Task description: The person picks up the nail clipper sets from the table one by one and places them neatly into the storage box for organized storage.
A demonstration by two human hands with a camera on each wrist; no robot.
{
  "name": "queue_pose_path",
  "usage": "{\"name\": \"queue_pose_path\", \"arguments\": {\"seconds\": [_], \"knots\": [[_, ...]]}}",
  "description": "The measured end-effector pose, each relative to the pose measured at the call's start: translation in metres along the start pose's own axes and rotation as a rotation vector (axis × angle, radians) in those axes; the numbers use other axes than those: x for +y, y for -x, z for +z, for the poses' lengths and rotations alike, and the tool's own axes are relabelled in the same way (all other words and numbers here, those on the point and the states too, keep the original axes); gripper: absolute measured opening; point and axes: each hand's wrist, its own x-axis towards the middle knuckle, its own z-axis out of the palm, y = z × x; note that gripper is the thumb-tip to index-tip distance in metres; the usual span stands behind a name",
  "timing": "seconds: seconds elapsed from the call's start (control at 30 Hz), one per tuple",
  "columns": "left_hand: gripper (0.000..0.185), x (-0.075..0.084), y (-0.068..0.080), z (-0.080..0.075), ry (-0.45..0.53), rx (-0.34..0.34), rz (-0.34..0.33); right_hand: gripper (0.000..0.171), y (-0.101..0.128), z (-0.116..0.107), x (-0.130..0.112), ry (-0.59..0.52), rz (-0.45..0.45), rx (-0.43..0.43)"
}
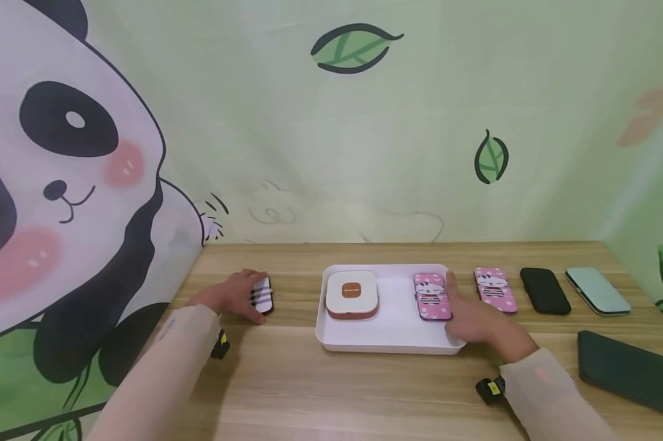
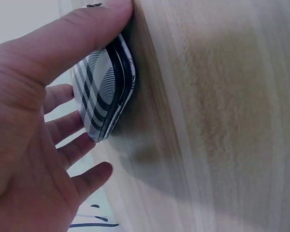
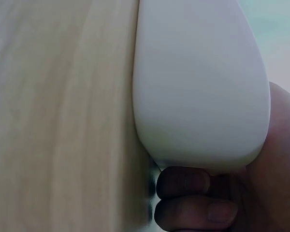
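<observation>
My left hand (image 1: pixel 237 296) is at the left of the table, holding a small black-and-white plaid case (image 1: pixel 262 296). In the left wrist view the thumb lies across one end of that plaid case (image 2: pixel 94 89), and the fingers (image 2: pixel 67 126) are behind it. The right hand (image 1: pixel 474 315) grips the right end of a white tray (image 1: pixel 386 342). Its thumb reaches over the rim, while curled fingers (image 3: pixel 195 212) show outside the end wall in the right wrist view. Inside the tray, a pink cartoon case (image 1: pixel 433 297) lies beside this hand, and a cream rounded-square box (image 1: pixel 352 294) sits at the left.
Right of the tray, a second pink cartoon case (image 1: pixel 495 290), a black case (image 1: pixel 545 291) and a pale green case (image 1: pixel 598 291) lie in a row. A larger dark flat item (image 1: pixel 629 370) is nearer the front. A printed panda curtain (image 1: pixel 287 153) hangs behind the table.
</observation>
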Motion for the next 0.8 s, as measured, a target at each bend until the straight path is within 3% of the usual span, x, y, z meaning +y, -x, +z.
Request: {"name": "queue_pose_path", "arguments": {"seconds": [0.27, 0.53, 0.8], "knots": [[0.105, 0.000, 0.000, 0.001, 0.035, 0.027, 0.002, 0.102, 0.002, -0.001, -0.003, 0.003, 0.004, -0.002], [0.103, 0.005, -0.003, 0.001, -0.027, 0.037, 0.008, 0.102, 0.002, -0.001, -0.002, -0.002, 0.008, 0.001], [0.102, 0.012, -0.007, 0.001, -0.071, 0.176, 0.032, 0.103, -0.001, 0.001, 0.000, 0.015, 0.016, 0.004]]}}
